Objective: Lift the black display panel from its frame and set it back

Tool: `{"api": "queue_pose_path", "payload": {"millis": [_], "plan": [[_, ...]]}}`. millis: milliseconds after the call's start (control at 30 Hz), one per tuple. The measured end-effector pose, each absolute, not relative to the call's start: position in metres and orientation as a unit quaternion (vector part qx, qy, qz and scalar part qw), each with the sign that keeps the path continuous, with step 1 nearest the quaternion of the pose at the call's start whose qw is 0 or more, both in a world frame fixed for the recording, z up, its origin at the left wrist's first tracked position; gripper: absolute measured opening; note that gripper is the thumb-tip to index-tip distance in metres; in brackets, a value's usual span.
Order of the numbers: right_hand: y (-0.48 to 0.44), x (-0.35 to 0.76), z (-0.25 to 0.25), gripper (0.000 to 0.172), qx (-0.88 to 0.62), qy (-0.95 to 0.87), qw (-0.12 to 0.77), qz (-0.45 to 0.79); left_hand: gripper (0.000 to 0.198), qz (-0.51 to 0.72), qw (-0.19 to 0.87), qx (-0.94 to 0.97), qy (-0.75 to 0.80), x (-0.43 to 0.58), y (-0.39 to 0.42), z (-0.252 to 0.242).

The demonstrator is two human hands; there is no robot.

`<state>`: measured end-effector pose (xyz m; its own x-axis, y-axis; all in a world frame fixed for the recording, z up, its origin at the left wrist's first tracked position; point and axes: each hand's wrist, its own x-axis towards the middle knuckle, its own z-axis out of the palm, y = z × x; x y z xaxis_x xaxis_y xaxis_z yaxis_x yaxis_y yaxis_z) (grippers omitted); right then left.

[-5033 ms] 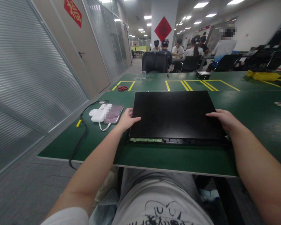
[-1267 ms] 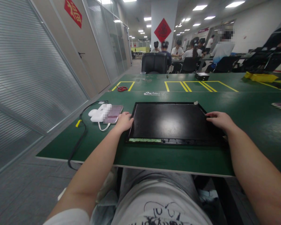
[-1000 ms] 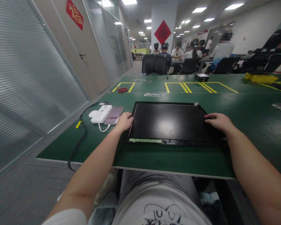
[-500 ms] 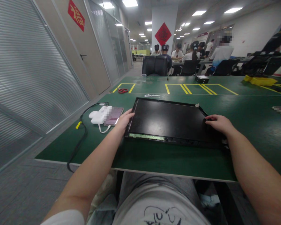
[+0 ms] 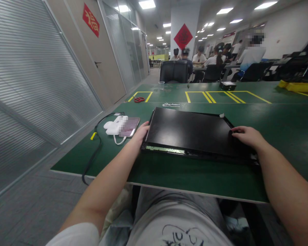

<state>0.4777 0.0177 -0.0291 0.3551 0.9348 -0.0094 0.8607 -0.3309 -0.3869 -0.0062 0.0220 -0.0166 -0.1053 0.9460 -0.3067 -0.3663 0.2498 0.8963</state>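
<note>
A flat black display panel [image 5: 187, 130] lies in a thin black frame [image 5: 200, 156] on the green table, with a light green circuit strip [image 5: 165, 149] along its near left edge. The panel's left side stands slightly raised out of the frame. My left hand [image 5: 143, 132] is closed on this left edge, its fingertips partly hidden. At the opposite side my right hand [image 5: 248, 136] has its fingers curled together at the panel's right edge. A small pale tab [image 5: 222, 115] sits at the far right corner.
Left of the panel lie a phone [image 5: 131, 126], a white device with a short cable [image 5: 115, 125] and a black cable [image 5: 99, 152]. Farther back are red scissors [image 5: 139, 99], small white pieces [image 5: 171, 105], a clear cup [image 5: 161, 85], a black box [image 5: 227, 85] and a yellow item [image 5: 299, 86]. People sit beyond.
The panel's left side has risen a little from the frame, with my left hand at it. My right hand stays at the right edge. The whole view has shifted slightly.
</note>
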Motion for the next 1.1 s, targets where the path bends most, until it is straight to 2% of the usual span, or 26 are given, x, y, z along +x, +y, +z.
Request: {"api": "queue_pose_path", "payload": {"millis": [100, 167, 233, 400, 533, 767, 967, 1100], "plan": [[0.020, 0.481, -0.031, 0.033, -0.806, -0.561, 0.158, 0.108, 0.108, 0.532, 0.588, 0.272, 0.545, -0.004, 0.017, -0.011], [0.022, 0.484, -0.034, 0.033, -0.805, -0.562, 0.159, 0.104, 0.107, 0.535, 0.580, 0.289, 0.542, -0.003, 0.015, -0.009], [0.023, 0.486, -0.036, 0.033, -0.803, -0.565, 0.163, 0.101, 0.096, 0.551, 0.563, 0.318, 0.528, -0.002, 0.012, -0.009], [0.022, 0.485, -0.037, 0.033, -0.802, -0.565, 0.168, 0.096, 0.053, 0.557, 0.566, 0.375, 0.478, 0.002, 0.007, -0.007], [0.019, 0.480, -0.034, 0.030, -0.800, -0.563, 0.183, 0.101, 0.043, 0.563, 0.569, 0.394, 0.451, 0.003, 0.007, -0.003], [0.016, 0.476, -0.030, 0.033, -0.804, -0.549, 0.185, 0.133, 0.047, 0.564, 0.619, 0.401, 0.371, 0.003, 0.004, 0.001], [0.010, 0.470, -0.023, 0.044, -0.809, -0.530, 0.208, 0.145, 0.066, 0.572, 0.587, 0.464, 0.336, 0.004, -0.006, 0.005], [0.009, 0.466, -0.019, 0.052, -0.815, -0.511, 0.223, 0.156, 0.064, 0.579, 0.571, 0.475, 0.336, 0.005, -0.008, 0.007]]}}
